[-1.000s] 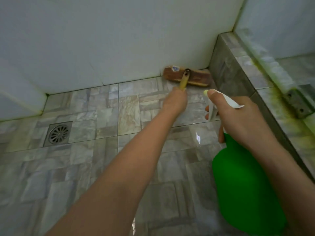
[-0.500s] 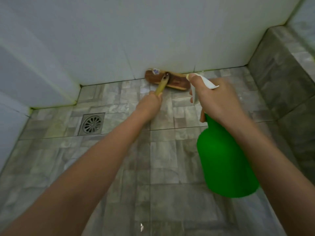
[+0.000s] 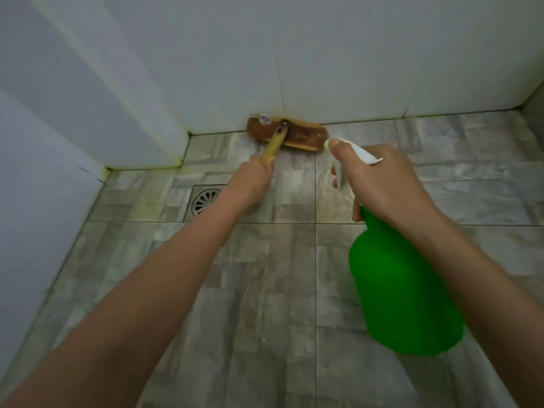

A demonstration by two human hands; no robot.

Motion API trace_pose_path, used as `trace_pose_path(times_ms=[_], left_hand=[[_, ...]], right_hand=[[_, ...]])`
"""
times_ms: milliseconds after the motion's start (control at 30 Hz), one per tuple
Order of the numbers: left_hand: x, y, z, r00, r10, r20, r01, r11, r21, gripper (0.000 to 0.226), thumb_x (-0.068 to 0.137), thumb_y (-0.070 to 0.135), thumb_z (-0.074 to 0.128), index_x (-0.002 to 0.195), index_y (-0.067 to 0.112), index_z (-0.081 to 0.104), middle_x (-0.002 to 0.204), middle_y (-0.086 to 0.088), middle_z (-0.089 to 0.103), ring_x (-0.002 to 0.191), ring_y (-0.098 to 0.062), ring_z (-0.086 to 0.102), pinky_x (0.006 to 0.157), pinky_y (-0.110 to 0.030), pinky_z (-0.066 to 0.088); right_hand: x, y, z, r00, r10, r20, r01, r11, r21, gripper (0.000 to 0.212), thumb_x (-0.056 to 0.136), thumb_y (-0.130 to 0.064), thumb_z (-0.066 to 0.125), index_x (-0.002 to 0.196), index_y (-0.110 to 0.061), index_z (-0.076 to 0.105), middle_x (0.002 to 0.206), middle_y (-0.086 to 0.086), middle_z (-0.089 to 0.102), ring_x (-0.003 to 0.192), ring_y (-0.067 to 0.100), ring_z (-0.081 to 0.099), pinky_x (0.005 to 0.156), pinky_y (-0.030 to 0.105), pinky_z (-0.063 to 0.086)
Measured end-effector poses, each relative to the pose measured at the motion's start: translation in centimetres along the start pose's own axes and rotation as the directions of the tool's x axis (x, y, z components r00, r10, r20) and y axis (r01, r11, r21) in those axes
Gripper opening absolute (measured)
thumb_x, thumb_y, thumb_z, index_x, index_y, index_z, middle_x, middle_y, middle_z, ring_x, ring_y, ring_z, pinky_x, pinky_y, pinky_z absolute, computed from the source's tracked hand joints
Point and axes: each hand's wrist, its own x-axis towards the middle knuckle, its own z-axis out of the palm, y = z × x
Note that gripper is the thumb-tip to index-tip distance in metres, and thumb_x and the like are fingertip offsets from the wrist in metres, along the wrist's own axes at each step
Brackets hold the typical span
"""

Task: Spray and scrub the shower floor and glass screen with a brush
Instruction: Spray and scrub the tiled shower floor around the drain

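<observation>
Wooden and brown, the brush (image 3: 287,133) is set bristles-down on the shower floor (image 3: 265,290), with its head pushed into the joint where the tiles meet the white back wall (image 3: 294,54). Its yellowish handle (image 3: 275,144) is gripped by the left hand (image 3: 253,179), the fingers being curled round the lower end.

Just to the right of the brush head, a green spray bottle (image 3: 403,290) is held off the floor by the right hand (image 3: 382,178). The neck is wrapped by the fingers and the thumb is laid along the top of the white spray head (image 3: 363,154), which is pointed at the tiles beside the brush. Whether the trigger is being squeezed cannot be told, and no mist is made out.

A round metal drain (image 3: 206,200) is set in the floor beside the left wrist and is partly hidden by it. Greenish-yellow staining is seen along the grout lines (image 3: 141,167) in the left corner.

The floor's far edge is judged to be the part under work. No foam is visible, so how much of the nearer floor has been scrubbed cannot be judged. The stained corner looks untreated. No glass screen is recognised in view, so that part is taken to be left to do.
</observation>
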Motion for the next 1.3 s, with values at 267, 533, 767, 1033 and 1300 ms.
trace_pose_path(times_ms=[267, 533, 767, 1033, 1300], left_hand=[[1.1, -6.4, -3.7, 0.976, -0.217, -0.015, 0.217, 0.976, 0.008, 0.047, 0.103, 0.03, 0.027, 0.118, -0.007, 0.052, 0.117, -0.026, 0.057, 0.109, -0.04, 0.054, 0.087, -0.039, 0.042], [-0.4, -5.7, -4.9, 0.949, -0.311, 0.043, 0.313, 0.949, -0.038, 0.041, 0.102, 0.012, 0.022, 0.139, -0.002, 0.03, 0.123, -0.027, 0.051, 0.107, -0.039, 0.054, 0.078, -0.04, 0.043], [-19.5, -2.3, -0.9, 0.978, -0.098, 0.183, 0.091, 0.995, 0.051, 0.027, 0.1, 0.042, 0.031, 0.09, 0.017, 0.037, 0.069, 0.0, 0.051, 0.063, -0.021, 0.053, 0.057, -0.033, 0.039], [-11.8, -0.5, -1.2, 0.952, -0.306, 0.034, 0.307, 0.941, -0.143, 0.042, 0.101, 0.037, 0.031, 0.105, 0.0, 0.052, 0.094, -0.017, 0.061, 0.083, -0.033, 0.057, 0.064, -0.032, 0.036], [-28.1, 2.5, 2.8, 0.91, -0.393, 0.133, 0.414, 0.884, -0.219, 0.027, 0.1, 0.041, 0.032, 0.087, 0.02, 0.043, 0.072, 0.004, 0.05, 0.059, -0.008, 0.045, 0.05, -0.025, 0.031]], right_hand=[[-0.1, -1.0, 0.8, 0.998, -0.015, 0.062, 0.016, 1.0, -0.007, 0.063, 0.097, -0.053, 0.047, 0.071, 0.003, 0.06, 0.038, 0.003, 0.054, 0.031, 0.016, 0.057, 0.043, 0.023, 0.043], [-0.2, -1.2, 1.7, 0.996, -0.029, 0.083, 0.026, 0.999, 0.036, 0.063, 0.096, -0.055, 0.047, 0.089, 0.005, 0.068, 0.087, 0.014, 0.075, 0.033, 0.018, 0.059, 0.05, 0.027, 0.051], [-2.7, -0.4, 0.5, 0.991, 0.023, 0.132, -0.016, 0.999, -0.049, 0.056, 0.097, -0.053, 0.048, 0.064, -0.009, 0.055, 0.047, 0.003, 0.056, 0.033, 0.019, 0.06, 0.043, 0.024, 0.043], [-4.7, -0.5, -2.0, 0.991, 0.002, 0.134, 0.004, 0.999, -0.047, 0.065, 0.097, -0.052, 0.047, 0.091, 0.009, 0.066, 0.089, 0.021, 0.074, 0.034, 0.022, 0.061, 0.063, 0.039, 0.056], [-8.1, 2.0, -4.5, 0.986, 0.052, 0.161, -0.029, 0.989, -0.144, 0.069, 0.099, -0.054, 0.043, 0.091, 0.01, 0.066, 0.084, 0.019, 0.075, 0.035, 0.02, 0.062, 0.059, 0.029, 0.05]])
